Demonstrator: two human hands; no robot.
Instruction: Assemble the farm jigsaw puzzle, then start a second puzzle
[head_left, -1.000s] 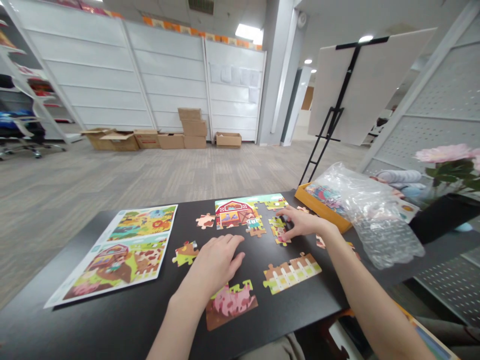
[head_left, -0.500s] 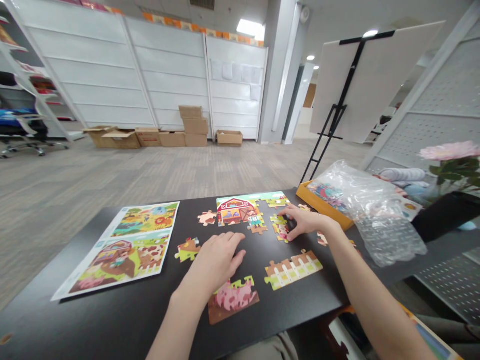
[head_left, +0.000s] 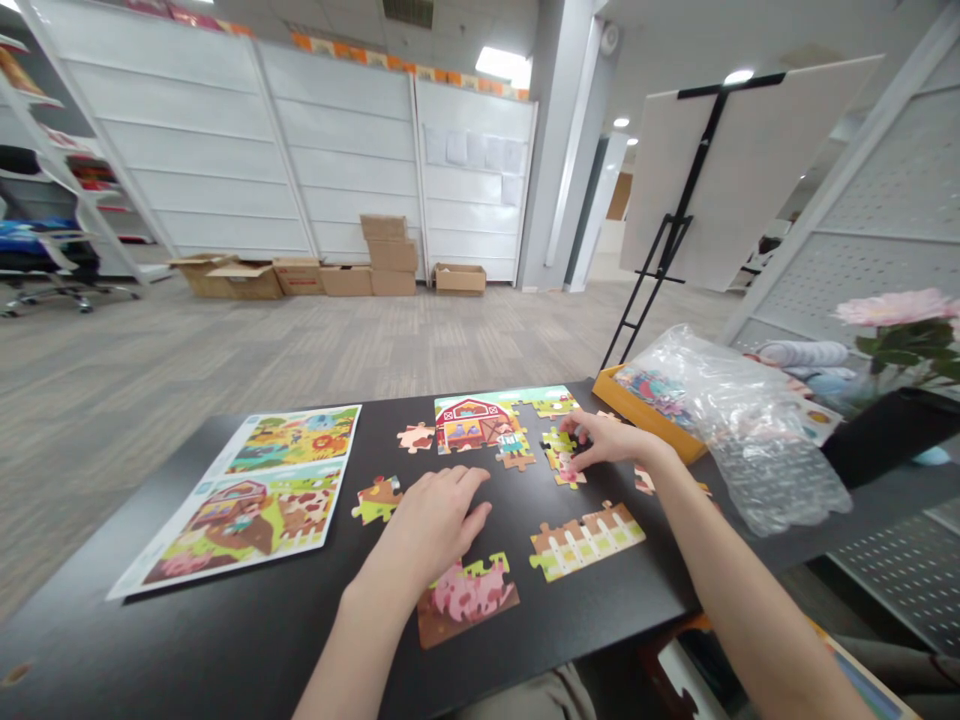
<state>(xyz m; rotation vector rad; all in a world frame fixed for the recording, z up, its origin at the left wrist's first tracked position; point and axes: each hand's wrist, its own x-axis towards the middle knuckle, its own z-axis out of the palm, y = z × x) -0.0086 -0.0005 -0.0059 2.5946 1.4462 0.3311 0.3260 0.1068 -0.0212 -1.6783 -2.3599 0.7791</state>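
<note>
- Across a black tabletop, a person works among sections of a farm-scene jigsaw, both hands over the pieces.
- At the center right, the right hand touches a small green-and-pink section, thumb and forefinger set apart along its right side; whether that grip presses on the section, one cannot tell.
- Just to the left of that section lies the red barn section, a dark gap between them.
- Nearer the person, the left hand rests palm down, its grip slack, thumb parted from the fingers.
- Beside its wrist lie a green-and-brown piece and the pig section, the latter partly covered.
- Between the forearms sits the white fence section.
- At far left, a printed sheet shows two colorful scenes.
- To the right, clear plastic drapes over a yellow box of pieces.
</note>
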